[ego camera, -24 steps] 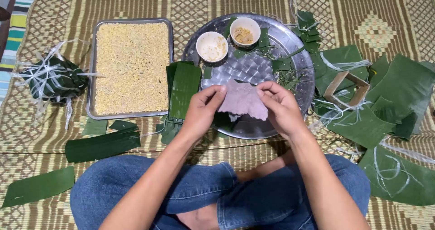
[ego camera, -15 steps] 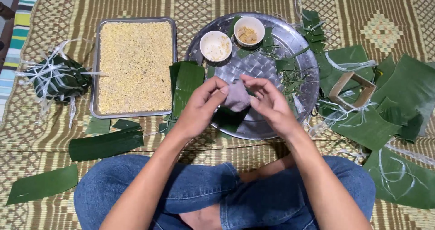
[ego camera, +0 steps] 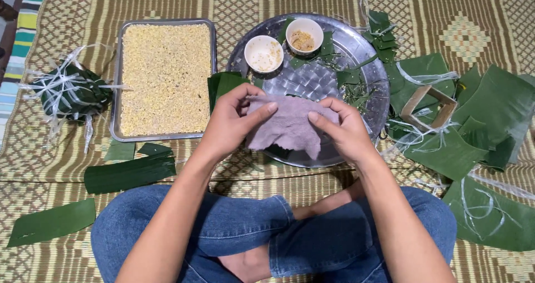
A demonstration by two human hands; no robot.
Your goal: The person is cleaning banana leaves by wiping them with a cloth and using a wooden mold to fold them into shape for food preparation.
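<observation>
A greyish-purple cloth point(ego camera: 290, 126) is spread between both hands above the near rim of a round metal tray point(ego camera: 365, 102). My left hand point(ego camera: 231, 118) grips its left edge, thumb on top. My right hand point(ego camera: 345, 130) grips its right edge. Two small white bowls sit at the tray's far side: one nearly empty point(ego camera: 263, 53), one with yellowish crumbs point(ego camera: 304, 36). A folded green leaf point(ego camera: 222, 85) lies just left of my left hand.
A rectangular metal pan of yellow grain point(ego camera: 164, 77) lies to the left. A leaf-wrapped bundle tied with white strips point(ego camera: 69, 93) sits far left. Cut green leaves point(ego camera: 128, 171) and a square wooden frame point(ego camera: 429, 107) lie on the woven mat. My crossed legs in jeans point(ego camera: 234, 227) are below.
The cloth was bunched small between my fingers half a second ago; now both hands have pulled it open and spread it flat again.
</observation>
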